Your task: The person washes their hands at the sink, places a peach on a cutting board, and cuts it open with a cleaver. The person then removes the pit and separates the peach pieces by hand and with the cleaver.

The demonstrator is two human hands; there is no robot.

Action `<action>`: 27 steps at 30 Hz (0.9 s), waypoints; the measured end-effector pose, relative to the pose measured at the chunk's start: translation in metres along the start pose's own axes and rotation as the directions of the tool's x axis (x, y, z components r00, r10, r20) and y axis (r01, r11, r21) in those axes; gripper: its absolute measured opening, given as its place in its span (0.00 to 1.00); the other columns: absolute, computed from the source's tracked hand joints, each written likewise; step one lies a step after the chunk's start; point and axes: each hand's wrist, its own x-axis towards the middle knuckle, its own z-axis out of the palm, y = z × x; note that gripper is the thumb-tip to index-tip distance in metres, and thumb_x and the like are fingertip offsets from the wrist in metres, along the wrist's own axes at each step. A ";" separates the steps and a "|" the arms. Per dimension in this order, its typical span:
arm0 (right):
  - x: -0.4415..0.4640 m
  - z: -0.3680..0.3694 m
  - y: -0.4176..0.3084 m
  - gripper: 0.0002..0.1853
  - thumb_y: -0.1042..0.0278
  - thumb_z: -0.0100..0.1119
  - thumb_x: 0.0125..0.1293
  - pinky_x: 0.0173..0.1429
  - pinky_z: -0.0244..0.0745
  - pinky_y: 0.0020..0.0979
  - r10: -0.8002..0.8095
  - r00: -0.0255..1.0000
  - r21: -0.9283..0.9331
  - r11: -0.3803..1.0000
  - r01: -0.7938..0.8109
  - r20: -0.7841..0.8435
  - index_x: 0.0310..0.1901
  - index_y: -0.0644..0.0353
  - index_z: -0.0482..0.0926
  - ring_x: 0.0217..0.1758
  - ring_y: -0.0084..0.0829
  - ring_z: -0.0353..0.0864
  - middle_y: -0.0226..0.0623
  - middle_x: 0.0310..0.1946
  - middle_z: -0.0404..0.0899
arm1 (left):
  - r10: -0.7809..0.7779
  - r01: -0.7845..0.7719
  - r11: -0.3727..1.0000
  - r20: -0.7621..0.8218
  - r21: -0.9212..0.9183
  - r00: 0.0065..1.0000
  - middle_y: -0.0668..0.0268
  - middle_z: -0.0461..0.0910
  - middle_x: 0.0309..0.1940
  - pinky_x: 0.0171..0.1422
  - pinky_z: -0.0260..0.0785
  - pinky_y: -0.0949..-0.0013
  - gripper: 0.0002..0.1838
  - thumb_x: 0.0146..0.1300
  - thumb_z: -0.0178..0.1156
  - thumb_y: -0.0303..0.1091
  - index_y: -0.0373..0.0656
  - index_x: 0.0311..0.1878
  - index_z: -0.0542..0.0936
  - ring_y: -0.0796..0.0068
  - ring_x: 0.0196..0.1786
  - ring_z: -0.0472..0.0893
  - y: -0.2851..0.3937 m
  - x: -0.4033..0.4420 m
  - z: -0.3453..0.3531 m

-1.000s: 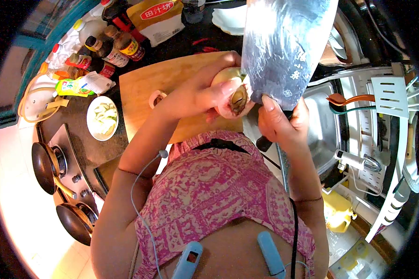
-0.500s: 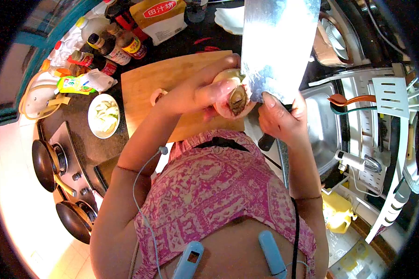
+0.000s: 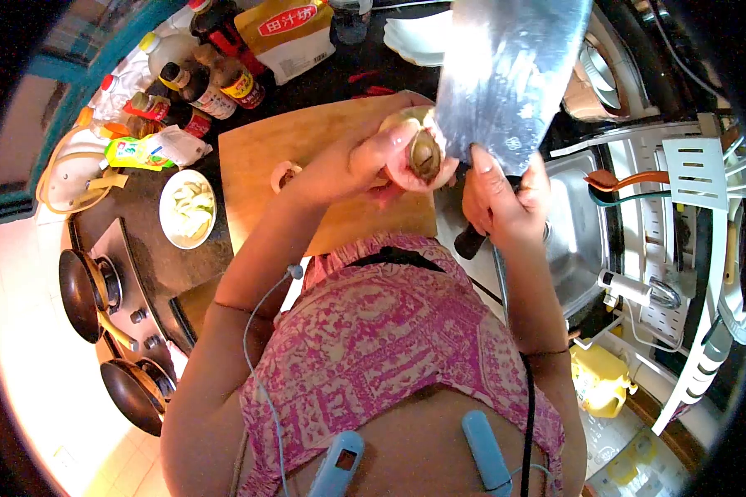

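Note:
My left hand (image 3: 373,161) is wrapped round a pale, rounded vegetable (image 3: 425,157) with a brown, rough patch at one end; its kind I cannot make out. In my right hand (image 3: 506,203) a cleaver (image 3: 510,83) is gripped, its wide shiny blade pointing up and away beside the vegetable. The dark end of the cleaver's handle shows below my fingers. Both hands are raised above a wooden cutting board (image 3: 257,195). A small pale piece (image 3: 285,176) lies on the board, partly behind my left forearm.
Left of the board stands a white bowl (image 3: 188,209) of pale slices. Several sauce bottles (image 3: 239,81) and a gold pouch (image 3: 286,41) stand behind. A white dish (image 3: 417,40) sits at the back. To the right is a metal sink (image 3: 574,224); pans (image 3: 83,294) are at the left.
The cleaver has tilted slightly and shifted a little right, its glare fading. The vegetable has turned slightly in my left hand, and a small gap now shows between it and my right hand.

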 end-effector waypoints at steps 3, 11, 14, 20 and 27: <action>-0.002 0.011 -0.007 0.07 0.73 0.53 0.68 0.15 0.54 0.21 -0.188 0.976 0.116 0.973 0.200 -0.107 0.45 0.60 0.68 0.12 0.15 0.62 0.26 0.15 0.68 | 0.112 -0.119 0.992 -0.160 -0.033 0.981 0.62 0.77 0.37 0.22 0.64 0.79 0.31 0.64 0.47 0.55 0.42 0.61 0.61 0.80 0.24 0.73 -0.002 0.004 0.000; -0.009 0.004 0.009 0.10 0.75 0.62 0.62 0.35 0.73 0.23 -0.250 0.968 -0.265 0.935 0.234 -0.029 0.45 0.63 0.77 0.29 0.23 0.79 0.31 0.30 0.81 | 0.110 -0.156 0.977 -0.283 -0.146 0.953 0.61 0.75 0.37 0.32 0.69 0.72 0.29 0.66 0.48 0.51 0.45 0.64 0.58 0.74 0.29 0.75 -0.004 0.003 0.014; -0.007 0.006 0.009 0.10 0.75 0.63 0.61 0.42 0.75 0.27 -0.339 0.941 -0.423 0.850 0.314 0.017 0.44 0.63 0.77 0.36 0.27 0.83 0.36 0.35 0.83 | 0.118 -0.173 0.970 -0.289 -0.173 0.950 0.61 0.75 0.37 0.33 0.69 0.71 0.29 0.66 0.48 0.51 0.44 0.64 0.58 0.74 0.29 0.75 -0.005 0.003 0.013; -0.006 0.006 0.008 0.10 0.75 0.63 0.60 0.41 0.77 0.27 -0.394 0.915 -0.500 0.778 0.381 0.084 0.43 0.64 0.77 0.34 0.31 0.85 0.39 0.33 0.84 | 0.174 -0.208 0.968 -0.221 -0.139 0.960 0.60 0.75 0.37 0.35 0.69 0.72 0.29 0.67 0.46 0.50 0.44 0.65 0.57 0.74 0.30 0.75 -0.019 0.002 0.004; 0.001 0.004 -0.008 0.06 0.76 0.62 0.60 0.26 0.72 0.28 -0.440 0.849 -0.603 0.605 0.521 0.292 0.34 0.64 0.73 0.23 0.35 0.82 0.42 0.23 0.80 | 0.105 -0.126 0.977 -0.129 -0.172 0.986 0.62 0.75 0.37 0.35 0.69 0.74 0.36 0.65 0.54 0.53 0.43 0.67 0.51 0.75 0.30 0.75 -0.034 0.001 -0.007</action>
